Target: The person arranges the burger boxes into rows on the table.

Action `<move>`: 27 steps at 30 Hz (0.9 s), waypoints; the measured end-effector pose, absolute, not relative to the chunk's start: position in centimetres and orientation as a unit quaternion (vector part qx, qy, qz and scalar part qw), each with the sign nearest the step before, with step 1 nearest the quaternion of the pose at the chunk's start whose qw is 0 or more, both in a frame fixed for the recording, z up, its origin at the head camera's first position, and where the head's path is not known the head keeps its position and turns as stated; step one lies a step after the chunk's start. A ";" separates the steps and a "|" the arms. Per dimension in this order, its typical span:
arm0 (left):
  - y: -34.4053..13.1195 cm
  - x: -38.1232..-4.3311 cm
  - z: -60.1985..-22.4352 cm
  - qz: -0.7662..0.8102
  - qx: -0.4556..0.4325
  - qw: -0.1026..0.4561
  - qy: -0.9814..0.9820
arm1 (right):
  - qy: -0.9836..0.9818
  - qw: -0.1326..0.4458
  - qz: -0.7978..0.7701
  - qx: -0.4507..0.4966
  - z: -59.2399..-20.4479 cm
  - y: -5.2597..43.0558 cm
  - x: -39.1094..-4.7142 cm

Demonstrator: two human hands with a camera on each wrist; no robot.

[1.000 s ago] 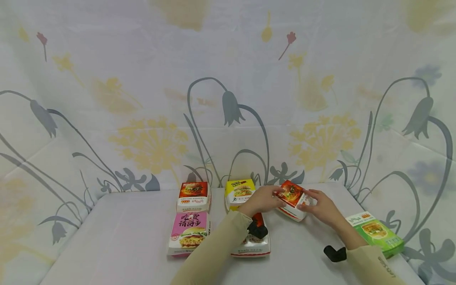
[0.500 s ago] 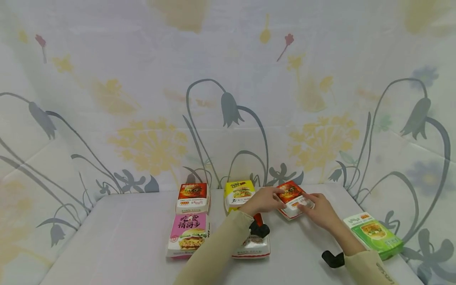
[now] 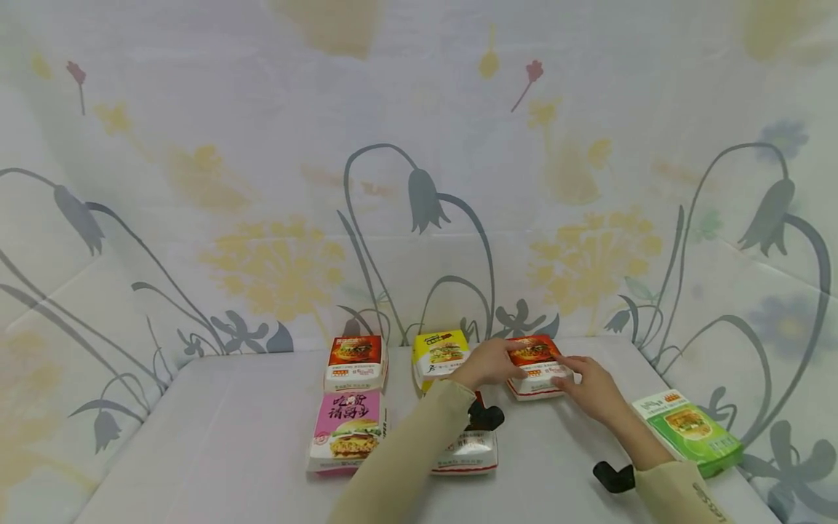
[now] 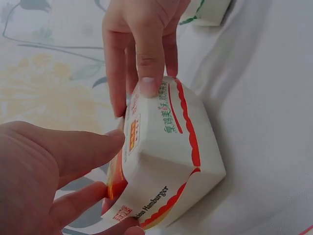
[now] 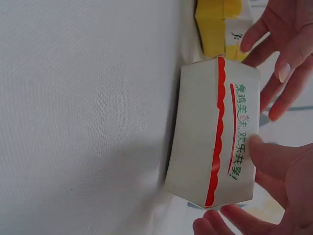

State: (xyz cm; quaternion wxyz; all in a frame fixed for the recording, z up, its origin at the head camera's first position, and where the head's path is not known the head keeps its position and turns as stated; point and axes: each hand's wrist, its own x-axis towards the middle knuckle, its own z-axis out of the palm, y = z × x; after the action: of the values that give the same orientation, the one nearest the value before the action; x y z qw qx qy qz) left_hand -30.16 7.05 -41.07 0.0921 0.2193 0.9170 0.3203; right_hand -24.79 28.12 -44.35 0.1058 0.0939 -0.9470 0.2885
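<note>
A red-and-white hamburger box [image 3: 540, 383] sits at the back of the table, with a burger picture on its lid. My left hand [image 3: 492, 362] holds its left end, thumb and fingers spread around the corner in the left wrist view. At the opposite end, my right hand [image 3: 591, 387] grips the box, its thumb on the front upper edge in the right wrist view. Both wrist views show the white front panel [image 5: 230, 132] with green lettering and a red scalloped line. The box's underside and back are hidden.
A yellow burger box [image 3: 440, 353] stands left of the held one, with another red-and-white box [image 3: 466, 458] before it, partly behind my left sleeve. Further left are a red-and-white box [image 3: 356, 362] and a pink box [image 3: 347, 431]. A green box [image 3: 690, 431] lies at the right edge.
The held hamburger box has turned from a slanted angle to nearly square with the back edge, and its raised front has come down level. Both hands have stayed at its ends.
</note>
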 end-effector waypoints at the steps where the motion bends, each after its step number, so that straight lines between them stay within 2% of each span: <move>1: 7.2 -30.2 -41.0 0.313 0.220 0.089 0.920 | -0.945 0.100 0.296 0.093 -44.3 28.1 -24.8; 5: 7.5 -30.2 -40.9 0.301 0.212 0.082 0.926 | -0.942 0.080 0.314 0.082 -44.5 28.0 -24.7; 17: 8.3 -30.7 -41.3 0.268 0.213 0.043 0.938 | -0.941 0.086 0.323 0.058 -44.4 27.6 -25.1; 27: 8.4 -31.1 -41.6 0.257 0.209 0.053 0.942 | -0.937 0.087 0.336 0.043 -44.6 27.4 -25.2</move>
State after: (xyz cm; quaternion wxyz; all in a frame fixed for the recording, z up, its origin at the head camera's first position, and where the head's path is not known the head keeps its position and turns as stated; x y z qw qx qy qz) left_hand -31.10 8.40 -41.61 0.0532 0.2086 0.9422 0.2569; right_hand -25.22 27.44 -44.62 0.0866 0.0428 -0.9367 0.3364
